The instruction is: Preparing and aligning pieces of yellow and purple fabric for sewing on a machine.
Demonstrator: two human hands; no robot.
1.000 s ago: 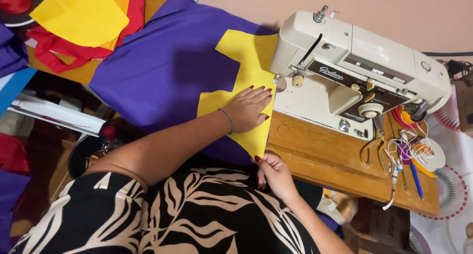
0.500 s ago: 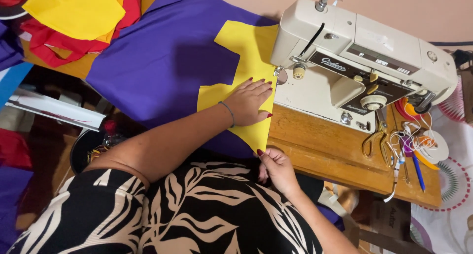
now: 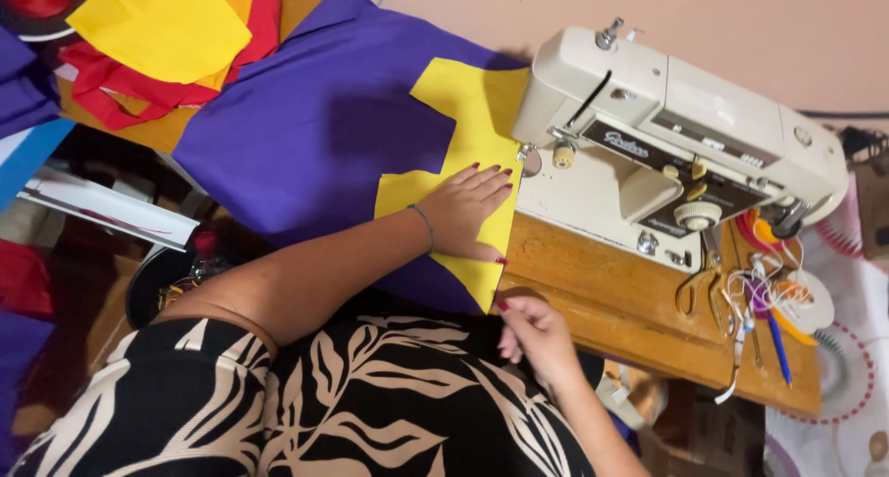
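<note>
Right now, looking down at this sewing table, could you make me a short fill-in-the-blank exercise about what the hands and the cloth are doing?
1. The left hand lies flat on the ______ cloth piece.
2. That piece lies on top of a larger ______ fabric.
3. The right hand pinches the piece's ______ corner, at the edge of the wooden table.
4. The cream sewing machine stands to the ______ of the left hand in the picture.

Missing words: yellow; purple; lower; right
</note>
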